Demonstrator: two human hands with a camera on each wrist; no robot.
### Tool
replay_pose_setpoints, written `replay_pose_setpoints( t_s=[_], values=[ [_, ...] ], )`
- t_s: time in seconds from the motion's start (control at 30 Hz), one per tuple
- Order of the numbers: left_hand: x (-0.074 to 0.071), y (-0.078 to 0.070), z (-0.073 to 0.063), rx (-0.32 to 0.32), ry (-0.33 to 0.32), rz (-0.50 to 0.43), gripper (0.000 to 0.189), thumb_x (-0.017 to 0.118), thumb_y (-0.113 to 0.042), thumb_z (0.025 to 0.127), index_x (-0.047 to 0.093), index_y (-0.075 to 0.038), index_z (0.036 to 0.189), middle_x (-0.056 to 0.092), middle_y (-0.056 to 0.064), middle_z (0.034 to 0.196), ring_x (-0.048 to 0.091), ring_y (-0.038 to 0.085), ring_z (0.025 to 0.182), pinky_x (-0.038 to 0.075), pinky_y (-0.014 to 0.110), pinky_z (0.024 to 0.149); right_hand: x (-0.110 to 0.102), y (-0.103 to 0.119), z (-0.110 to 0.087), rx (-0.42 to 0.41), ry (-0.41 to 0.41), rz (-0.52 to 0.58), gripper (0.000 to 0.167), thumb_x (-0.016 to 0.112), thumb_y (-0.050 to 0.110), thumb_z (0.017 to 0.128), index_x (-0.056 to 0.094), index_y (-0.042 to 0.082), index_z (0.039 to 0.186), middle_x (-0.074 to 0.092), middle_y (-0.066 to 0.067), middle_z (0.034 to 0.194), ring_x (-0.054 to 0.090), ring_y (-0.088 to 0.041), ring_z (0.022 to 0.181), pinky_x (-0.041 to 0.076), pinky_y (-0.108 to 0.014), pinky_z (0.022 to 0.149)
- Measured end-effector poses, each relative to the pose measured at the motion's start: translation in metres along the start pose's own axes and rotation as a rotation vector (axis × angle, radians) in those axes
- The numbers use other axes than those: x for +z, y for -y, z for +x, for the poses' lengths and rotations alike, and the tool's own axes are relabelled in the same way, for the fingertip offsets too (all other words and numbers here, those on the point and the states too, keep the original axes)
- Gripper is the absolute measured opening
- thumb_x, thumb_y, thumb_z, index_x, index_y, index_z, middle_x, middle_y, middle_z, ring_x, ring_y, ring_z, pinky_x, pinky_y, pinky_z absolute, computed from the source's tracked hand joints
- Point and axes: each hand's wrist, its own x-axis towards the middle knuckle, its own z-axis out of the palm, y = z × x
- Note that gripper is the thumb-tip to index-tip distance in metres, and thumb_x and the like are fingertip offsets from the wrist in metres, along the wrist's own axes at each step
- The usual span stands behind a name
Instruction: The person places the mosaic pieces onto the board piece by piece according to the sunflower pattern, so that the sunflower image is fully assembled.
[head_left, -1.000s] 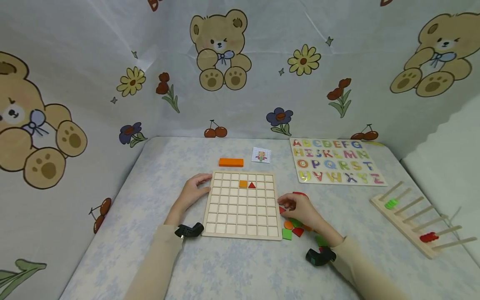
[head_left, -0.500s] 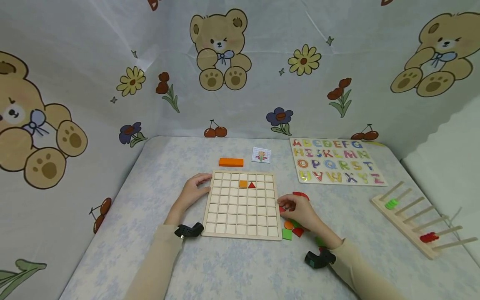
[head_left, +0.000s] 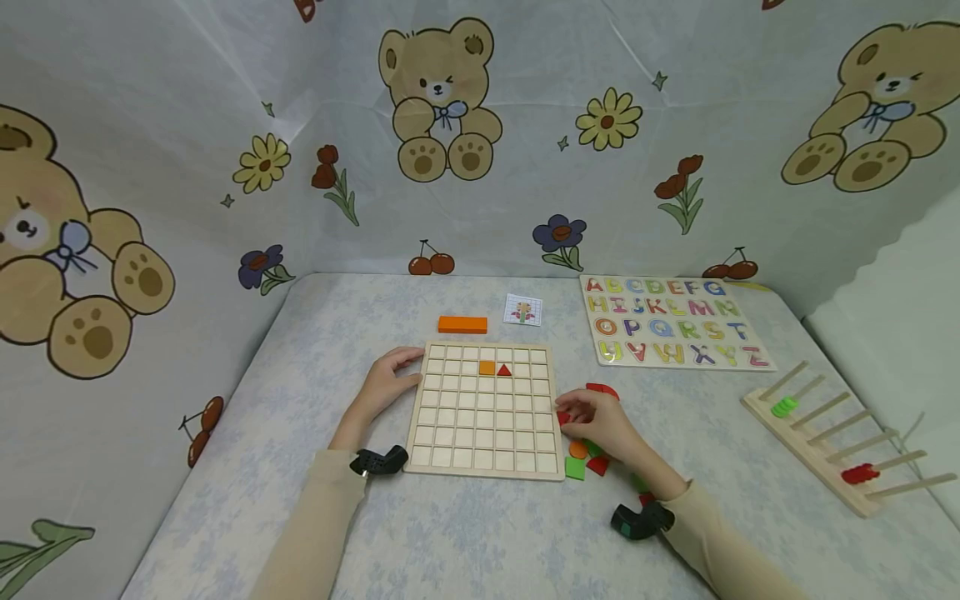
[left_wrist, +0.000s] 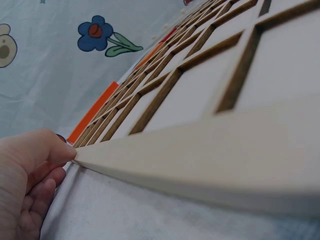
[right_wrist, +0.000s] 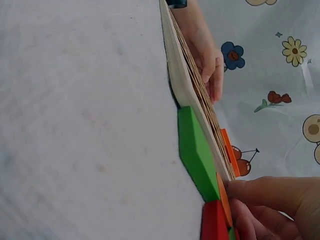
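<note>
Red and green wooden pieces [head_left: 587, 457] stayed beside the grid board [head_left: 483, 410] on the counter; the right hand [head_left: 600, 421] had barely shifted, fingertips pinching a red piece, the left hand [head_left: 382, 387] resting open against the board's edge.

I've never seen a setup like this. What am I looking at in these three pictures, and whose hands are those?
No machine here: a person works with bare hands, wearing three cameras. The wide picture comes from the head; the two close-ups come from the wrists.

On the table lies a wooden grid board with an orange square and a red triangle in its cells. The left hand rests against the board's left edge, fingers fairly straight. The right hand reaches into a pile of coloured shapes beside the board; whether it grips one is hidden.

Farther off are an orange block, a small pattern card, an alphabet puzzle and a peg rack.
</note>
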Motion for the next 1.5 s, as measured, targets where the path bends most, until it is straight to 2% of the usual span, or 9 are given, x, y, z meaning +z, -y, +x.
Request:
replay_pose_setpoints(
  t_s=[0.1,0.23,0.5,0.77,0.93,1.07,1.23,1.37,1.5],
  values=[
    [0.003,0.016,0.006,-0.001,-0.009,-0.002,0.044,0.064,-0.007,0.090,0.055,-0.002,0.132,0.050,0.018,0.140,0.048,0.034,0.124,0.038,0.051,0.107,-0.003,-0.002,0.000,0.016,0.036,0.076,0.032,0.072,-0.001,0.080,0.065,-0.004,0.111,0.067,-0.024,0.102,0.061,-0.007,0.072,0.054,-0.022,0.060],
    [0.006,0.038,0.014,-0.007,-0.019,0.007,0.044,0.067,-0.013,0.089,0.058,-0.010,0.132,0.052,0.011,0.139,0.049,0.028,0.123,0.039,0.048,0.107,-0.004,-0.005,0.001,0.032,0.035,0.100,0.029,0.069,-0.003,0.082,0.064,-0.007,0.111,0.067,-0.026,0.101,0.063,-0.008,0.073,0.054,-0.021,0.060],
    [0.005,0.039,0.014,-0.016,-0.015,0.015,0.044,0.066,-0.014,0.089,0.058,-0.011,0.132,0.051,0.009,0.140,0.049,0.027,0.124,0.039,0.047,0.107,-0.001,-0.003,0.002,0.060,0.009,0.124,0.024,0.062,-0.004,0.087,0.063,-0.009,0.111,0.066,-0.027,0.100,0.066,-0.006,0.077,0.055,-0.017,0.068],
    [0.005,0.040,0.014,-0.017,-0.023,0.009,0.043,0.067,-0.013,0.089,0.058,-0.011,0.131,0.051,0.010,0.140,0.049,0.028,0.124,0.039,0.046,0.107,0.008,0.000,0.000,-0.063,-0.036,-0.062,0.035,0.080,0.008,0.074,0.067,0.001,0.106,0.065,-0.013,0.087,0.057,-0.009,0.072,0.050,-0.018,0.063],
    [0.007,0.034,0.013,-0.008,-0.032,0.006,0.043,0.065,-0.008,0.090,0.056,-0.006,0.132,0.050,0.014,0.141,0.048,0.032,0.125,0.038,0.049,0.108,0.010,0.011,-0.002,-0.085,-0.039,-0.058,0.033,0.077,-0.001,0.075,0.065,-0.006,0.105,0.067,-0.019,0.088,0.056,-0.010,0.071,0.049,-0.018,0.062],
    [0.006,0.024,0.010,-0.015,-0.013,0.002,0.044,0.063,-0.005,0.090,0.054,0.000,0.133,0.047,0.019,0.142,0.046,0.037,0.126,0.036,0.052,0.109,0.008,0.027,-0.001,-0.054,-0.036,-0.030,0.033,0.076,-0.003,0.074,0.065,-0.009,0.105,0.067,-0.023,0.088,0.057,-0.011,0.071,0.051,-0.019,0.062],
    [0.005,0.026,0.010,-0.012,-0.012,0.005,0.044,0.063,-0.006,0.090,0.053,0.000,0.134,0.046,0.019,0.143,0.046,0.037,0.126,0.036,0.053,0.109,0.013,0.030,0.023,-0.057,-0.061,-0.049,0.033,0.078,0.004,0.076,0.067,-0.003,0.107,0.069,-0.014,0.089,0.058,-0.007,0.073,0.051,-0.018,0.065],
    [0.006,0.036,0.013,0.000,-0.025,0.004,0.043,0.065,-0.011,0.090,0.056,-0.006,0.132,0.050,0.014,0.141,0.048,0.032,0.124,0.038,0.050,0.108,0.027,0.040,0.059,-0.075,-0.070,-0.034,0.032,0.077,0.005,0.077,0.067,-0.003,0.106,0.070,-0.016,0.094,0.060,-0.013,0.076,0.050,-0.021,0.066],
    [0.005,0.040,0.016,0.000,-0.021,0.004,0.043,0.067,-0.014,0.089,0.058,-0.012,0.131,0.052,0.009,0.139,0.050,0.028,0.123,0.040,0.047,0.107,0.048,0.049,0.097,-0.067,-0.031,0.005,0.032,0.077,0.004,0.077,0.067,-0.003,0.107,0.069,-0.019,0.098,0.061,-0.017,0.077,0.050,-0.022,0.066]
  ],
)
